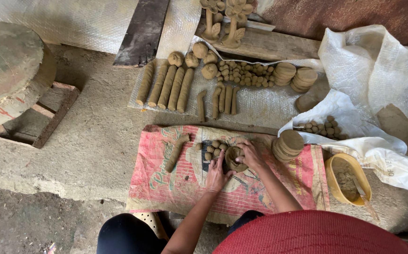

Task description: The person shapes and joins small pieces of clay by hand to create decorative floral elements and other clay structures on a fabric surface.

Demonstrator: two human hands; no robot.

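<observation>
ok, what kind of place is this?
Likely a small pottery workshop, floor-level: clay rolls and stacked clay discs laid out on sacking, and both hands shaping a small clay piece.

a rough, dusty concrete floor (91, 141) runs to a pale wall (72, 19), with a dark plank (143, 30) leaning there and a round stone slab (6, 70) on a wooden pallet (49, 117).

Right hand's fingers (244, 151) hidden inside clay piece (234, 159), round slab (6, 70) cut off left
</observation>
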